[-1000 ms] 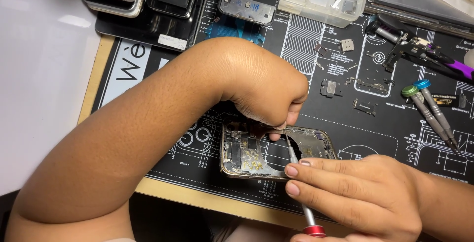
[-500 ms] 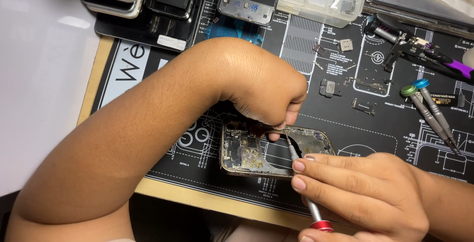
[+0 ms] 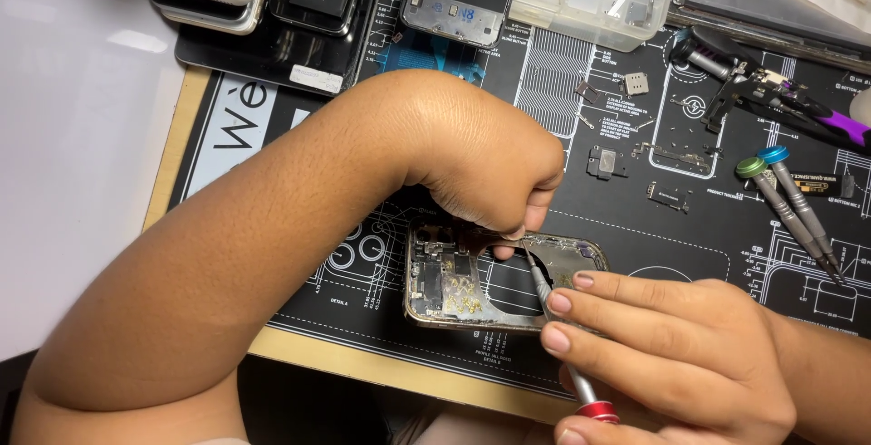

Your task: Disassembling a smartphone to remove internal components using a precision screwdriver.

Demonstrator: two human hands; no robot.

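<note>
At lower centre of the frame, the stripped phone frame (image 3: 490, 286) is pinched by the left hand (image 3: 494, 177). The red-capped screwdriver (image 3: 561, 336) is clamped by the right hand (image 3: 671, 354); slipping could strip a screw.

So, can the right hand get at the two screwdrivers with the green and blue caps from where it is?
Probably yes, but not at once. The two screwdrivers lie uncovered on the mat beyond the right hand, with nothing between. The hand's grip is full, though: it holds a red-capped screwdriver.

Bright even overhead light, soft shadows, sharp focus
</note>
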